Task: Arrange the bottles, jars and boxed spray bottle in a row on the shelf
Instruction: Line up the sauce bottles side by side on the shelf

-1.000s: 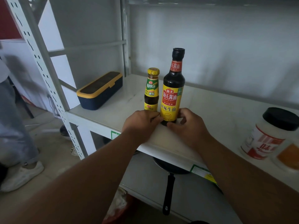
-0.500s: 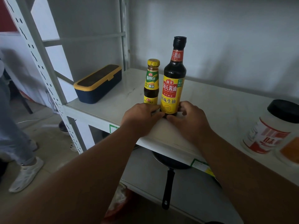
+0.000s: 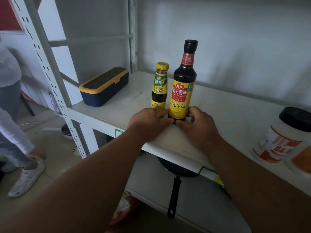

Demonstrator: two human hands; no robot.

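While the tall soy sauce bottle [image 3: 182, 91] stands upright near the shelf [image 3: 235, 113] front, just right of the small bottle [image 3: 159, 88], its base is pinched by left hand [image 3: 149, 121] and right hand [image 3: 196, 125]; it should be slid low, kept upright.

Grey wall [image 3: 218, 39], pale tiled floor [image 3: 50, 145]

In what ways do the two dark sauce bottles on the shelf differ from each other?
The soy sauce bottle is taller with a black cap; the small sauce bottle is shorter with a yellow cap. Both hands grip the tall one's base; the left hand also touches the small one. Both stand upright, side by side.
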